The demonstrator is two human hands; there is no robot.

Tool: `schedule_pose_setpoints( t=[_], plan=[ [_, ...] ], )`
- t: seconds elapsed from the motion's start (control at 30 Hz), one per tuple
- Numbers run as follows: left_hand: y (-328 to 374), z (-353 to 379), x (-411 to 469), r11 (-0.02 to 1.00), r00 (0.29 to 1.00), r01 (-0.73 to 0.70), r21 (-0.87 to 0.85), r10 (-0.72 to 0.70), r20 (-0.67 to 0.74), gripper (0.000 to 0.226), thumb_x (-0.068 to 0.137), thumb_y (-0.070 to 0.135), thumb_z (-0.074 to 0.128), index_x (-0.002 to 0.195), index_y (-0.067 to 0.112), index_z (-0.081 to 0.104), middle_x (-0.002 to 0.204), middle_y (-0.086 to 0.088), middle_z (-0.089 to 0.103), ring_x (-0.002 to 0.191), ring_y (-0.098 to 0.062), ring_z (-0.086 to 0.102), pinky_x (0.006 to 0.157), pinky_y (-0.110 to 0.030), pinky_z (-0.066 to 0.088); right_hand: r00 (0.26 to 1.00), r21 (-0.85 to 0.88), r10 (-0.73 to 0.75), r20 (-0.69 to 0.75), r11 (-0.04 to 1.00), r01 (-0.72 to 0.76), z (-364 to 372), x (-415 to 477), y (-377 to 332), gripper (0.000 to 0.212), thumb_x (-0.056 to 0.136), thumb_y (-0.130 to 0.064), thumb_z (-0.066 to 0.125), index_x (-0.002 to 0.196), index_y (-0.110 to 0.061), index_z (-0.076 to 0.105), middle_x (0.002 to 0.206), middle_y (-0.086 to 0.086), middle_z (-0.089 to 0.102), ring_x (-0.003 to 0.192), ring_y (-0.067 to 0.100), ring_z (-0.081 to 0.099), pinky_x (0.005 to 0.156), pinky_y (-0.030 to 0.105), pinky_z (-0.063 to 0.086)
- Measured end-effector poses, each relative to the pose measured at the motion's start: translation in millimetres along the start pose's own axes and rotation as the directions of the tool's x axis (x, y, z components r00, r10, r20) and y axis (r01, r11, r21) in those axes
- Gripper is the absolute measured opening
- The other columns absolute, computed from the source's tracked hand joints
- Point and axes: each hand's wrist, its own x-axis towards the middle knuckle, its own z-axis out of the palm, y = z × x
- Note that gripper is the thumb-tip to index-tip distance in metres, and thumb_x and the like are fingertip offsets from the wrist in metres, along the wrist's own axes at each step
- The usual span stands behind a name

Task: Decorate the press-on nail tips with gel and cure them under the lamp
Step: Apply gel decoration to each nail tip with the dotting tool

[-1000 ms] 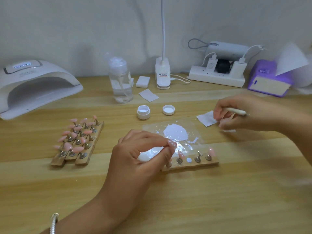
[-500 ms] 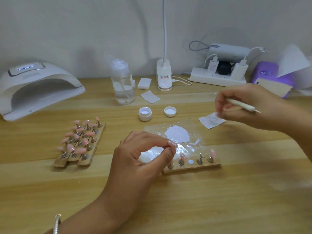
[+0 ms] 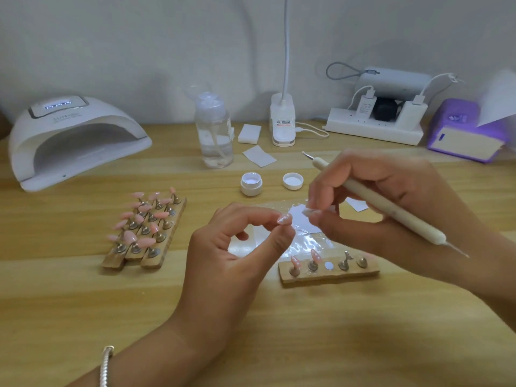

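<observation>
The left hand (image 3: 231, 255) is pinching a pink nail tip (image 3: 284, 219) between thumb and forefinger, just above the clear plastic sheet (image 3: 307, 244). The right hand (image 3: 391, 202) is gripping a dotting pen (image 3: 391, 209) and pinching a small white scrap (image 3: 307, 212) beside that tip, over the sheet. The open gel jar (image 3: 251, 184) is sitting just behind the sheet, the curing lamp (image 3: 75, 141) well to its left.

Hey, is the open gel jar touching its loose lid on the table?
Apart. The head view shows a strip of bare table between the gel jar and its lid.
</observation>
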Motion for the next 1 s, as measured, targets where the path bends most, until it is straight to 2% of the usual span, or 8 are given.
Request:
schedule_pose_setpoints(
  t=[0.33, 0.53, 0.63, 0.9, 1.0],
  plan=[
    [1.1, -0.2, 0.7, 0.998, 0.999, -0.04, -0.04, 0.04, 0.001, 0.006, 0.075, 0.033, 0.076, 0.078, 0.029, 0.074, 0.084, 0.007, 0.07, 0.082, -0.009, 0.061, 0.074, -0.023, 0.041, 1.0, 0.004, 0.001, -0.021, 1.0, -0.001, 14.1, -3.4, -3.7, 0.02, 0.077, 0.005, 0.069, 0.079, -0.014, 0.062, 0.073, 0.005, 0.064, 0.066, 0.021, 0.061, 0.07, 0.027, 0.052],
    [1.1, -0.2, 0.3, 0.998, 0.999, -0.053, -0.035, 0.053, 0.002, 0.005, 0.075, 0.029, 0.077, 0.077, 0.028, 0.073, 0.083, 0.009, 0.071, 0.082, -0.009, 0.062, 0.073, -0.021, 0.04, 1.0, 0.012, -0.003, 0.016, 1.0, 0.003, 15.0, -3.4, -5.6, 0.023, 0.077, 0.007, 0.069, 0.078, -0.015, 0.062, 0.073, 0.003, 0.063, 0.066, 0.02, 0.057, 0.065, 0.018, 0.047],
    [1.5, 0.4, 0.6, 0.998, 0.998, -0.059, -0.024, 0.059, 0.002, 0.005, 0.074, 0.029, 0.077, 0.077, 0.029, 0.073, 0.083, 0.009, 0.071, 0.083, -0.01, 0.062, 0.073, -0.022, 0.04, 1.0, -0.016, -0.005, 0.008, 1.0, 0.005, 15.5, -3.1, -5.5, 0.023, 0.077, 0.007, 0.068, 0.077, -0.014, 0.061, 0.073, 0.003, 0.062, 0.067, 0.02, 0.056, 0.068, 0.021, 0.048],
    [2.3, 0.8, 0.5, 0.999, 0.999, -0.051, -0.006, 0.051, 0.01, 0.007, 0.075, 0.026, 0.079, 0.077, 0.029, 0.073, 0.083, 0.011, 0.071, 0.084, -0.011, 0.063, 0.073, -0.022, 0.041, 1.0, -0.024, -0.011, 0.017, 1.0, 0.012, 16.6, -2.3, -6.4, 0.019, 0.077, 0.008, 0.067, 0.077, -0.01, 0.062, 0.073, 0.003, 0.062, 0.067, 0.019, 0.056, 0.067, 0.02, 0.047],
    [2.3, 1.2, 0.7, 0.998, 0.998, -0.055, 0.005, 0.055, 0.009, 0.007, 0.075, 0.025, 0.079, 0.077, 0.028, 0.073, 0.083, 0.011, 0.071, 0.084, -0.011, 0.064, 0.073, -0.021, 0.041, 1.0, -0.028, -0.007, 0.023, 1.0, 0.008, 16.1, -2.7, -4.8, 0.025, 0.078, 0.013, 0.068, 0.076, -0.011, 0.061, 0.073, 0.005, 0.063, 0.066, 0.02, 0.055, 0.065, 0.02, 0.047]
  ],
)
